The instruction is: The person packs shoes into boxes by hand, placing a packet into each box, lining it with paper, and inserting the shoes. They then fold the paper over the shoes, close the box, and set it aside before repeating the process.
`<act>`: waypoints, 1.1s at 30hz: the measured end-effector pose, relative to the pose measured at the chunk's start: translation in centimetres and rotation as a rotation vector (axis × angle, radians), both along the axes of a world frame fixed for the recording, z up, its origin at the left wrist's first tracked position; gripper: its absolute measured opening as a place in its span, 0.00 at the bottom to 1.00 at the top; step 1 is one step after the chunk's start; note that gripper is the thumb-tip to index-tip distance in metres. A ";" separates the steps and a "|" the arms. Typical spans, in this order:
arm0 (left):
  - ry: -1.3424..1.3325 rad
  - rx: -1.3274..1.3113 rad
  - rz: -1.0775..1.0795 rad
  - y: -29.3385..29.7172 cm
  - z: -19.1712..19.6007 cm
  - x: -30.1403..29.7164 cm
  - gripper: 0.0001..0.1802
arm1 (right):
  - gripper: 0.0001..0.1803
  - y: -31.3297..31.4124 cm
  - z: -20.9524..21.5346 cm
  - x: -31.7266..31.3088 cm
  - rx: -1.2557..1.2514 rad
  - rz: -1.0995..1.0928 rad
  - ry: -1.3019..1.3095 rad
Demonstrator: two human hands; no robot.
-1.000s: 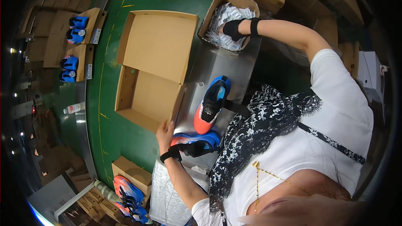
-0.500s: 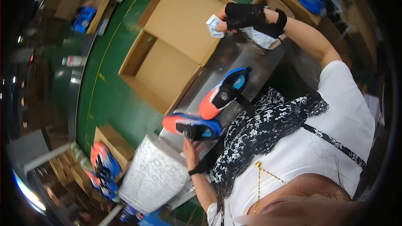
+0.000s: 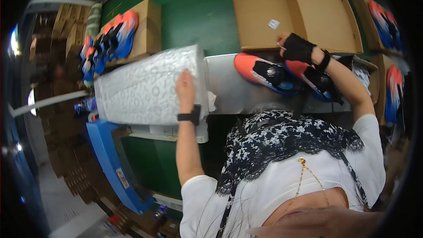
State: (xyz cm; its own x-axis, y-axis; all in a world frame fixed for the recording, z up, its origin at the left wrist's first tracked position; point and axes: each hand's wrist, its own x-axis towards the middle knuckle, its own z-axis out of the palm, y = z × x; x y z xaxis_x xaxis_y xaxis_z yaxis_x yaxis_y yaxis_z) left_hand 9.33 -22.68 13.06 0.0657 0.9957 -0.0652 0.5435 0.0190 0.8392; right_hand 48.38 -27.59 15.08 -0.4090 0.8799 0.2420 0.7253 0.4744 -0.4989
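Free room: bare strip of desk (image 3: pixel 224 92) between the stack of patterned tissue paper (image 3: pixel 145 88) and the two sneakers (image 3: pixel 282 77); open floor of the empty cardboard box (image 3: pixel 264 22) (one small white packet (image 3: pixel 273 24) lying in it).

Obstacles: tissue stack fills the desk's left end, left hand (image 3: pixel 186 90) flat on it; sneakers crowd the right, right hand (image 3: pixel 296 47) just above them; box of sneakers (image 3: pixel 132 31) behind the stack.

Overhead light is evenly illuminating the centre, glaring off the worktop (image 3: pixel 233 92). Fisheye distortion is bending straight edges, the rim is darkening to black, and the left periphery is possibly blurring.
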 end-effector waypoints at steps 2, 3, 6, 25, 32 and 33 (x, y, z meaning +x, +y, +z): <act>0.420 0.194 0.038 2.1 -2.4 -6.4 0.27 | 0.08 -0.5 2.9 -1.6 -0.212 -0.069 0.110; 0.423 0.192 0.053 2.2 -2.5 -7.8 0.27 | 0.07 -0.6 3.8 -2.0 -0.217 -0.106 0.202; 0.910 -0.166 0.177 2.4 -3.7 -11.7 0.29 | 0.06 -1.4 7.0 -3.7 -0.421 -0.222 0.264; -0.098 0.657 0.030 1.1 19.5 5.3 0.09 | 0.29 -4.3 12.6 -4.9 -0.324 -0.015 0.177; -0.518 0.499 -0.385 2.6 22.4 19.4 0.13 | 0.21 1.6 9.6 -8.3 -0.154 -0.152 0.994; -0.594 0.426 -0.454 2.7 22.6 20.2 0.17 | 0.18 1.1 11.2 -7.2 0.027 -0.254 0.785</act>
State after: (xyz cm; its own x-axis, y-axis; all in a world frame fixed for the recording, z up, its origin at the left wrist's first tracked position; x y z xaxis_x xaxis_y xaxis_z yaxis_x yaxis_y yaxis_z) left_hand 29.55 -19.98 35.66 0.3682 0.7965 0.4796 -0.1096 -0.4751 0.8731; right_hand 41.23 -26.45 26.30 0.0985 0.9125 0.3969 0.2569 0.3620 -0.8961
